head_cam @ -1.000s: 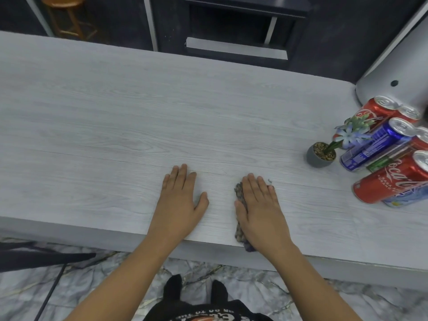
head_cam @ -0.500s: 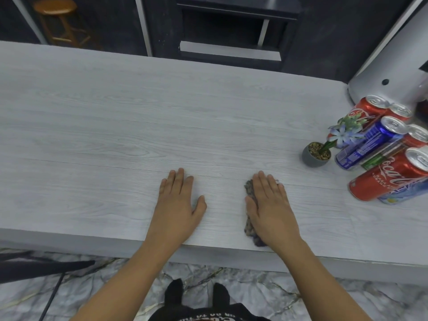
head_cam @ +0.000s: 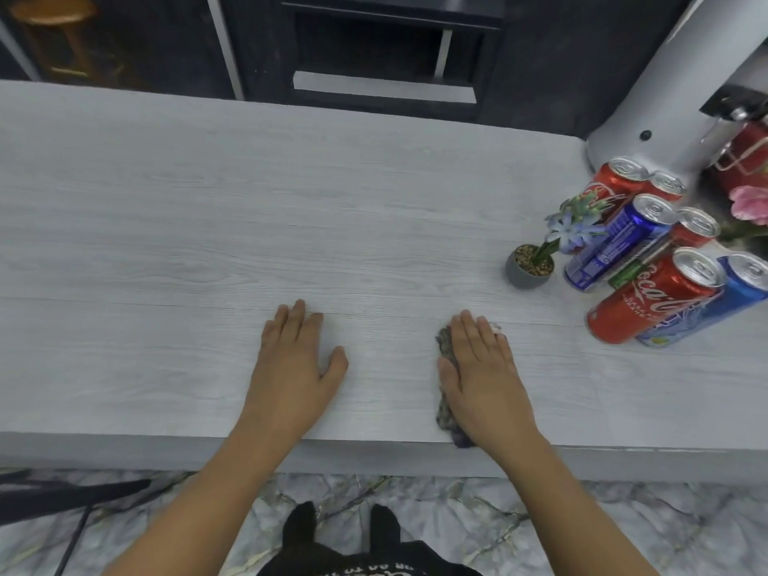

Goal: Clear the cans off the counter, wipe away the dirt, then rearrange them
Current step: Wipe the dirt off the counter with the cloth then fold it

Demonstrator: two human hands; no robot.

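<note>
My right hand [head_cam: 482, 372] lies flat with straight fingers on a dark mottled cloth [head_cam: 445, 388] near the front edge of the grey wood-grain counter [head_cam: 208, 243]. Only the cloth's left edge and near end show from under the palm. My left hand [head_cam: 293, 367] rests flat on the bare counter, a hand's width to the left of the cloth. Several drink cans stand grouped at the right end: a red cola can [head_cam: 648, 301] nearest, a blue can [head_cam: 619, 243] behind it, a light blue can [head_cam: 723, 301] at the right, and more red cans [head_cam: 611, 189] at the back.
A small grey pot with a blue flower [head_cam: 530, 266] stands just left of the cans. A grey slanted column [head_cam: 665, 97] rises at the back right, with a pink flower [head_cam: 750, 205] beside it. A wooden stool [head_cam: 54, 31] stands beyond the counter's far left.
My right hand has slid the cloth a little to the right along the front edge. My left hand has stayed where it was.
</note>
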